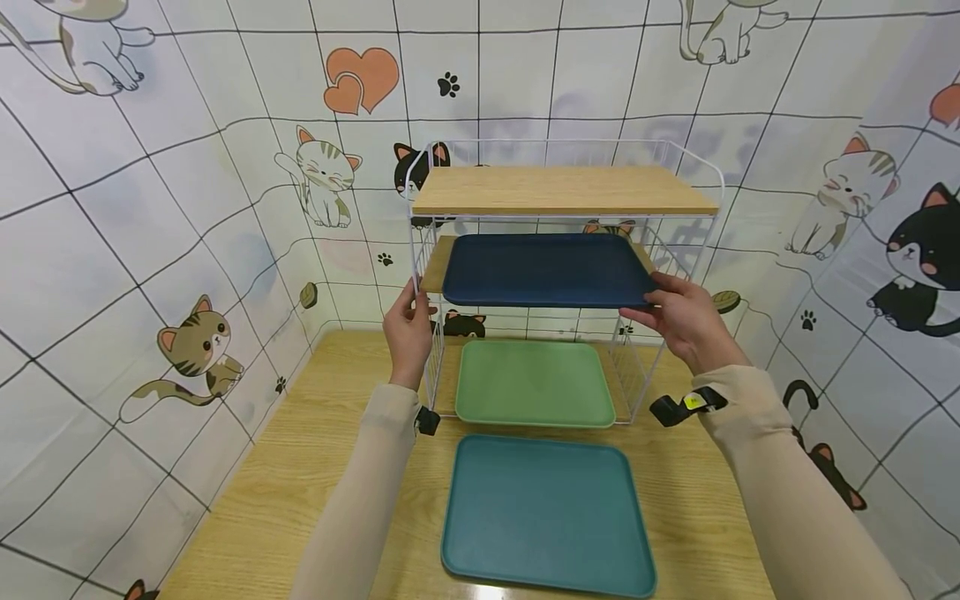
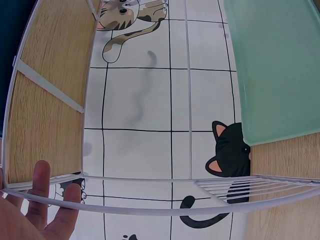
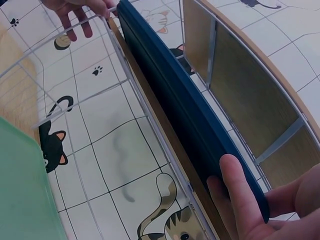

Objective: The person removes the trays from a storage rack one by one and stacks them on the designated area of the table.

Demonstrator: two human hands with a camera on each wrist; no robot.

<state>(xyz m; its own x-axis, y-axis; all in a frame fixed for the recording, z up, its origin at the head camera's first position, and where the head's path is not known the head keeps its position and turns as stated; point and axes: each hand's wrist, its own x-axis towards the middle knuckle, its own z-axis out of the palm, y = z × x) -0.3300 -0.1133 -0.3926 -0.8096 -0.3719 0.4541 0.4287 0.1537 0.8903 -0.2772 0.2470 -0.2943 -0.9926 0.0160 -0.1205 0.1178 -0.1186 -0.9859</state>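
A navy blue tray [image 1: 551, 268] lies on the middle wooden shelf of a white wire rack [image 1: 414, 250]. My right hand [image 1: 686, 321] pinches the tray's right front corner, thumb above and fingers below. In the right wrist view, the fingers [image 3: 235, 182] press against the underside of the navy tray [image 3: 185, 105]. My left hand [image 1: 408, 329] grips the rack's left front side at the middle shelf's height. The left wrist view has its fingers [image 2: 41, 195] curled around the white wire by the shelf's corner.
A light green tray [image 1: 534, 383] sits on the rack's bottom shelf. In front of the rack, a teal tray [image 1: 547, 517] lies on the wooden table [image 1: 300, 475]. The rack's top board [image 1: 562, 187] is just above the navy tray. Cat-patterned walls [image 1: 225, 275] enclose the table.
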